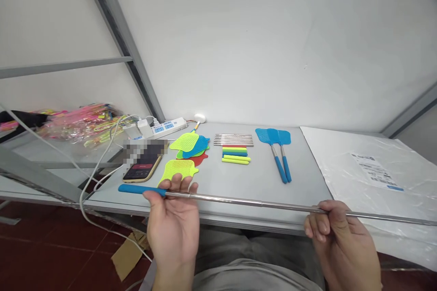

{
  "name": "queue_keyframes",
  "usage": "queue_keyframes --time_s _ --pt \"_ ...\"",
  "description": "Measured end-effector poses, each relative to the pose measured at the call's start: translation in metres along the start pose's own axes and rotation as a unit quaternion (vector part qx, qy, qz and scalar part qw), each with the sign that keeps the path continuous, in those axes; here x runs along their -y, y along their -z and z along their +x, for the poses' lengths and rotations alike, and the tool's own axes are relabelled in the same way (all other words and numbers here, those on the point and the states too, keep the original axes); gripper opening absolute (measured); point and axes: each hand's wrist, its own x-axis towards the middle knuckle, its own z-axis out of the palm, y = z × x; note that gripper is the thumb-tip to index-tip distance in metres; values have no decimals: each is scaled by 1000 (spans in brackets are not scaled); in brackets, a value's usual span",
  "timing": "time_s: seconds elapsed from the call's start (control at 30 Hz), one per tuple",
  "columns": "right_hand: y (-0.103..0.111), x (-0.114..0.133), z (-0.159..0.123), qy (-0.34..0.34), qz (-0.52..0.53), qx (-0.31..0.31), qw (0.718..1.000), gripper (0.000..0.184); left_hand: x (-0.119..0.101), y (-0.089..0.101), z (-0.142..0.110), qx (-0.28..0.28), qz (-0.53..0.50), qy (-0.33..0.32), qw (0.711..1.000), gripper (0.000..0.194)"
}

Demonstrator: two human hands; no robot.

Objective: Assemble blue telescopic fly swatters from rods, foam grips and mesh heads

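Note:
A long telescopic rod (235, 201) with a blue handle (136, 189) lies across my view, pulled out into several sections. My left hand (175, 220) pinches it where the handle meets the metal, fingers pointing up. Farther along, the thumb and fingers of my right hand (341, 232) close around the thin steel part. The rod's far end runs toward the right picture edge. Behind the left hand lie flyswatter heads (177, 170) in yellow-green, blue and red. Steel rods (233, 140) and coloured handles (235, 154) are laid in rows, with two blue flyswatters (278, 154) to their right.
A phone (145, 161) and a white power strip (167, 128) with cables sit at the left of the grey table (211, 182). White plastic wrapping (341, 163) covers the right side. Bagged colourful items (92, 122) lie beyond the metal frame; cardboard (128, 257) is on the floor.

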Motion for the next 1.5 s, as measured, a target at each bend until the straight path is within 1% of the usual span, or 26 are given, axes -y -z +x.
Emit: queue_keyframes --time_s 0.1,0.17,0.2,0.27,0.37,0.43,0.53,0.6,0.7,0.8,0.9,0.97,1.07,1.13,1.2,1.23,1.3,1.33,1.43,1.5 --pt "-2 -3 3 6 6 2 1000 19 -1 1 5 1 -10 2 1000 32" --pt "-4 -8 3 13 10 -6 1000 19 6 0 1 4 -9 -2 1000 34" --pt "-5 -12 1 13 10 -2 1000 18 11 -1 -4 7 -8 -2 1000 35" --pt "-9 -20 -3 2 -3 27 1000 17 25 -4 -17 14 -2 18 1000 35" --pt "-17 -31 -10 -7 -32 64 997 15 43 -10 -40 8 12 92 996 33" --pt "-22 -34 -12 -6 -38 53 998 14 51 -14 -52 -6 13 120 993 34" --pt "-29 -35 -12 -8 -24 42 999 16 54 -17 -61 -15 6 116 993 35" --pt "-34 -36 -14 -17 -19 63 998 16 56 -18 -65 -3 -2 113 994 35" --pt "-40 -42 -18 -36 -11 107 993 14 61 -16 -72 41 -15 128 991 34" --pt "-46 -45 -22 -48 7 122 991 12 66 -15 -79 71 -27 138 987 31" --pt "-53 -46 -24 -55 8 136 989 10 64 -16 -80 73 -41 140 987 31" --pt "-58 -47 -24 -51 6 146 988 9 59 -17 -74 69 -35 153 985 32" --pt "-59 -52 -22 -48 -13 184 982 8 47 -17 -57 71 -1 179 981 28" --pt "-54 -54 -19 -50 -14 206 977 15 38 -15 -43 69 16 168 983 26" --pt "-45 -50 -15 -45 16 190 981 15 31 -11 -30 52 23 130 990 29" --pt "-40 -46 -13 -37 38 165 985 16 27 -10 -24 39 25 110 993 31" --pt "-28 -32 -5 -9 74 103 992 26 22 -7 -15 9 29 73 997 33" --pt "-22 -23 -1 8 87 65 994 27 20 -6 -11 -6 32 57 998 32" --pt "-7 3 15 31 113 -40 992 23 13 -7 -1 -46 32 20 998 26" --pt "1 16 24 34 136 -82 987 24 7 -8 5 -70 16 7 997 24"
